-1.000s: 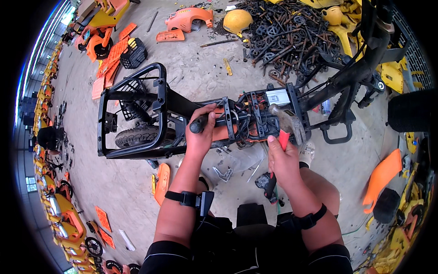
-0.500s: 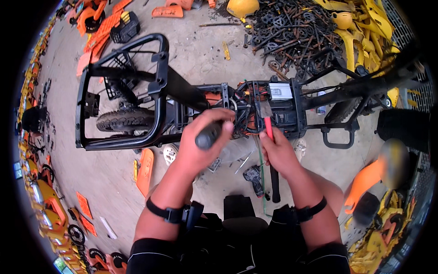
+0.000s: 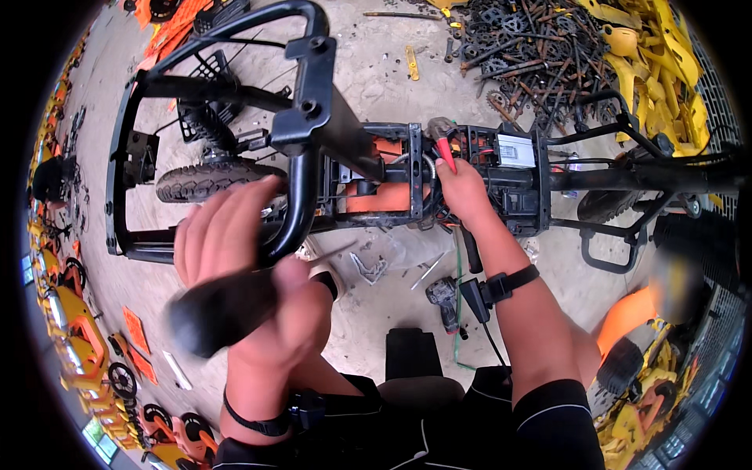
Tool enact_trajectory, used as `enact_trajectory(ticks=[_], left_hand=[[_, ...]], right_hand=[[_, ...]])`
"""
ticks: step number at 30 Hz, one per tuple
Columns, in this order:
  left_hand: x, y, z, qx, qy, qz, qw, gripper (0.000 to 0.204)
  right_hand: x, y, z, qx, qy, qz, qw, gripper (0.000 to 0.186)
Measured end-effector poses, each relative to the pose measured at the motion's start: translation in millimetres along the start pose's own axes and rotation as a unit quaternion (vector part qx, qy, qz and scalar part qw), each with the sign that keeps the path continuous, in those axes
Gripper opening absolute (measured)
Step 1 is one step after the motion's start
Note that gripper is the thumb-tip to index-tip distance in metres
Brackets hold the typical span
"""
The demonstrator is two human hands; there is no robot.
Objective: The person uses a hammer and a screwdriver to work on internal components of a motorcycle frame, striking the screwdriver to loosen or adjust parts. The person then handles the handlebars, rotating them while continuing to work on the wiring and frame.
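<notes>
My left hand [image 3: 270, 305] is raised beside the near rail of a black vehicle frame [image 3: 301, 211] and grips a screwdriver [image 3: 223, 309] between thumb and palm. Its thick black handle is blurred, and its thin shaft points right. Some fingers of that hand extend toward the rear wheel. Over the middle of the frame, my right hand [image 3: 468, 190] is closed round a red-handled tool [image 3: 445, 149] with a grey metal head. That head rests among cables beside the frame's crossbar [image 3: 415, 168]; the tool's exact kind cannot be made out. A silver box [image 3: 515, 151] sits in the frame to the right.
A cordless drill [image 3: 443, 301] and a black-handled tool [image 3: 471, 252] lie before me. Beyond the frame rises a heap of rusty cranks and chainrings [image 3: 525, 51], with yellow plastic panels [image 3: 666, 66] beside it. A knobbly tyre [image 3: 211, 182] lies within the frame's left part.
My left hand swung left and nearer with the screwdriver, away from the frame's middle. The right hand moved farther out with the red-handled tool. My view shifted, and the frame looks larger.
</notes>
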State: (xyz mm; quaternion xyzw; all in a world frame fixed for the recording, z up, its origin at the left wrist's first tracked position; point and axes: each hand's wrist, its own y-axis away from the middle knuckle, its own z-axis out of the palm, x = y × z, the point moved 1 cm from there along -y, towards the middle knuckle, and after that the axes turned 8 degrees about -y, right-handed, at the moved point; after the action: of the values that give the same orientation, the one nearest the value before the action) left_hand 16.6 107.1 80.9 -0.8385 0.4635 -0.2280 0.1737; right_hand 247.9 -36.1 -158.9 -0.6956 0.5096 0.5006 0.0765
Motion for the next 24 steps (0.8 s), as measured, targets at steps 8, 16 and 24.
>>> enact_trajectory(ticks=[8,16,24], left_hand=[[-5.3,-2.5,-15.2,-0.139,0.024,-0.011,0.990,0.030],[3.9,3.9,-25.4,-0.205,0.008,-0.079,0.976,0.049],[6.0,6.1,-19.1,-0.190,-0.017,-0.114,0.975,0.051]], right_hand=[[-9.2,33.1,-2.2,0.008,0.051,-0.043,0.998,0.043],[-4.1,18.9,5.1,0.043,0.038,-0.042,0.997,0.044],[-6.4,10.9,16.8,0.059,0.179,-0.128,0.974,0.039]])
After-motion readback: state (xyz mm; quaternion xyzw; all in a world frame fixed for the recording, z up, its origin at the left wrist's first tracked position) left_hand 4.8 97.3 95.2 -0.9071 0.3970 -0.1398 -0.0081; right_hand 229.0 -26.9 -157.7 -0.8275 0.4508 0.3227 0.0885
